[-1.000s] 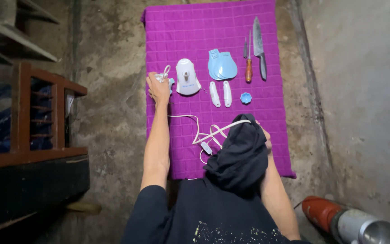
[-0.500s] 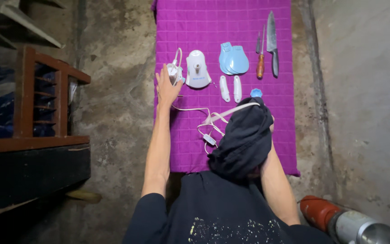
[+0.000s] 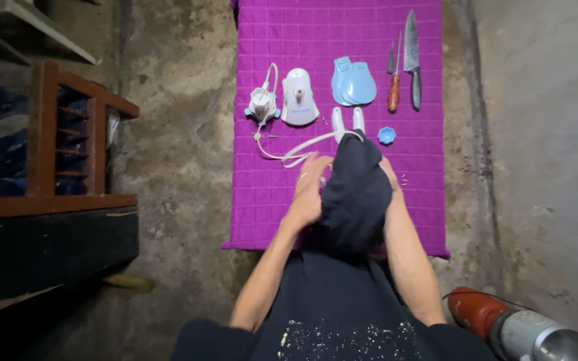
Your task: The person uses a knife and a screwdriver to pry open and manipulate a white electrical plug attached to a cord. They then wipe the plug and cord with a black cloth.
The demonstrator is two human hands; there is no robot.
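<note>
On the purple quilted mat [image 3: 342, 40], laid over a rough concrete floor [image 3: 175, 134]: appliance parts set out in rows, a person bent over them, seen from above.

Left hand [image 3: 309, 190]: one, fingers loosely curled and partly open, resting at the white power cord [image 3: 296, 152] beside the person's dark head covering [image 3: 356, 194]; whether it gripped the cord could not be told.

Right hand [image 3: 391, 175]: one, mostly hidden behind the head covering; its grasp could not be told.

Cord: one, looping from the small white-and-blue blade base [image 3: 262, 105] down the mat to the left hand.

White motor housing [image 3: 300, 97]: one, just beside the blade base.

Pale blue covers [image 3: 353, 81]: two, overlapping.

White clips [image 3: 338, 117]: two, side by side, partly under the head covering.

Small blue cap [image 3: 387, 136]: one, lying apart on the mat.

Blades: one steel kitchen knife [image 3: 412, 57]; one wooden-handled tool [image 3: 393, 87] beside it.

Containers: none of the parts held anything visible.

Left of the mat: one wooden rack [image 3: 68, 147] with blue cloth inside.

Lower right: one red-and-silver cylinder [image 3: 523, 327] on the floor.
</note>
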